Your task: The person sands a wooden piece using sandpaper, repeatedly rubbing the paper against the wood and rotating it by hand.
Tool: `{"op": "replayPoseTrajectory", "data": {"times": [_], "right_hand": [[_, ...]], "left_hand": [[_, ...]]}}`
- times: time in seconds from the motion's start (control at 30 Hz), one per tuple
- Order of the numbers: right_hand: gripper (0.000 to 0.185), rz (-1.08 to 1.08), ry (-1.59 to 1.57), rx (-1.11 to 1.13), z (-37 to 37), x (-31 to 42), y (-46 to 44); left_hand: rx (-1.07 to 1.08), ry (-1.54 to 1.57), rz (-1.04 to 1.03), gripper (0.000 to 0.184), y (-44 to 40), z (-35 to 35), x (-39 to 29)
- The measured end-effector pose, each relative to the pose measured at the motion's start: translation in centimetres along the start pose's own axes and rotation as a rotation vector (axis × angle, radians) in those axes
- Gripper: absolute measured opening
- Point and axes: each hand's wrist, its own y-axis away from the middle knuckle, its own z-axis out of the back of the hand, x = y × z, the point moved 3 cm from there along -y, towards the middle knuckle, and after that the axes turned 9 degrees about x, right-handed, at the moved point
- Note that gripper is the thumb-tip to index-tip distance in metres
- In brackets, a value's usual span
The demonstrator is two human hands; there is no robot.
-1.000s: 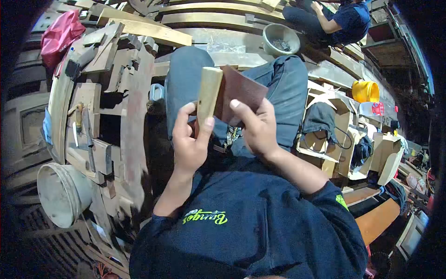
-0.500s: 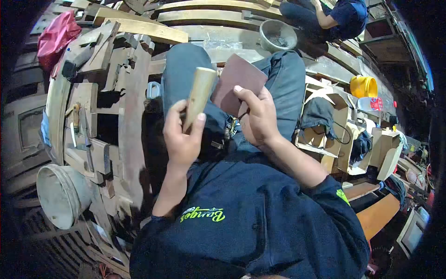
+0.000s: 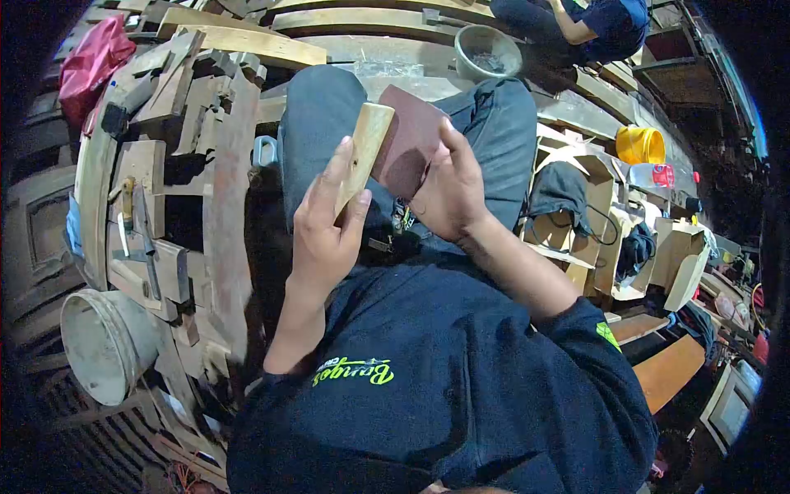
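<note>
My left hand (image 3: 325,214) grips a pale, tapered wooden piece (image 3: 366,152) between thumb and fingers, its wide flat end tilted up and to the right. In my right hand (image 3: 454,185) is a reddish-brown sheet of sandpaper (image 3: 409,136), held with the thumb raised and the fingers behind it. The sheet's left edge is right beside the wooden piece; whether they touch I cannot tell. Both hands are above my lap, between my knees.
Wooden planks (image 3: 226,198) and a knife (image 3: 146,239) lie at left, above a whitish bucket (image 3: 103,346). Ahead are a grey basin (image 3: 488,53) and another person (image 3: 605,29). At right stand a yellow container (image 3: 640,146), a plastic bottle (image 3: 654,175) and a cardboard box (image 3: 687,263).
The wooden piece has moved up and right, closer to the sandpaper, and leans more. My right thumb has lifted off the sheet's face, and the hand has turned.
</note>
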Motion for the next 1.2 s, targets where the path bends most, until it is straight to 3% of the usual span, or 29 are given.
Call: {"op": "replayPoseTrajectory", "data": {"times": [0.17,0.3,0.37,0.63,0.77,0.87,0.9,0.97,1.03,1.2], "right_hand": [[0.068,0.005,-0.005,0.082,-0.8,0.1,-0.3],[0.07,-0.002,0.094,0.05,-1.1,-0.3,-0.3],[0.07,-0.009,0.152,0.137,-1.2,-0.9,-0.3],[0.076,0.082,0.126,0.089,-0.5,0.1,-0.4],[0.068,0.084,0.17,0.108,-0.4,-1.7,-0.5],[0.079,0.072,0.184,0.041,-0.3,-0.8,-0.4],[0.071,0.081,0.039,-0.002,-0.3,-0.2,-0.4],[0.073,0.074,0.116,0.061,0.7,-0.8,-0.2],[0.074,-0.009,0.199,-0.038,-0.2,-1.8,0.6],[0.067,0.026,0.102,-0.107,0.9,0.0,-0.1]], "left_hand": [[-0.022,-0.049,-0.057,0.049,0.0,0.1,-0.6],[-0.015,-0.114,-0.009,0.046,0.0,0.0,-0.9],[-0.027,-0.136,0.004,0.045,-0.4,-0.3,-1.0],[-0.01,-0.097,-0.017,0.047,0.6,-1.5,-1.4],[-0.072,-0.121,0.022,0.05,-0.3,-1.1,-1.5],[0.015,-0.144,0.017,0.05,0.5,-2.0,-2.2],[0.051,-0.127,0.012,0.05,0.8,-2.5,-2.3],[0.029,-0.116,0.025,0.05,0.7,-2.3,-1.8],[-0.109,-0.173,-0.001,0.049,-0.3,-1.5,-1.2],[0.014,-0.035,0.027,0.046,0.6,-2.4,-1.7]]}}
